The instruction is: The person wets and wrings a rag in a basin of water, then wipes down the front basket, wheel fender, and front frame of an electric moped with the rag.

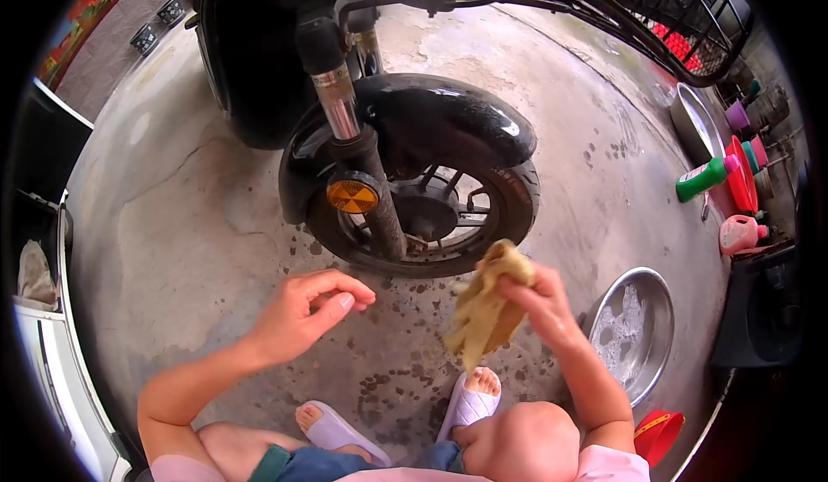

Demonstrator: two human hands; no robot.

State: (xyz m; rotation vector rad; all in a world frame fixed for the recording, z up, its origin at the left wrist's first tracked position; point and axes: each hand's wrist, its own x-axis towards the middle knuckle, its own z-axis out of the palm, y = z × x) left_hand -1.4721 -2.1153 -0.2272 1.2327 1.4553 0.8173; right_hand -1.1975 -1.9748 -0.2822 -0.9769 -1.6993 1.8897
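In my right hand (539,305) is a crumpled yellowish cloth (487,305), gripped near its top so that its folds hang down. My left hand (306,309) hovers to the left over the wet-spotted floor, fingers loosely bent, thumb apart, nothing in it. Just beyond both hands stands the front wheel (526,197) of a black two-wheeler, under a shiny black mudguard (448,115). An orange round reflector (353,194) sits on the fork (366,163) beside the wheel. The cloth is close to the tyre's lower right side; a gap shows between my left hand and the wheel.
To my right is a metal basin (660,309) of soapy water, with a red object (659,437) below it. A green bottle (703,180), a pink bottle (740,234) and another metal basin (694,124) stand farther right. A wire basket (690,16) juts in above.
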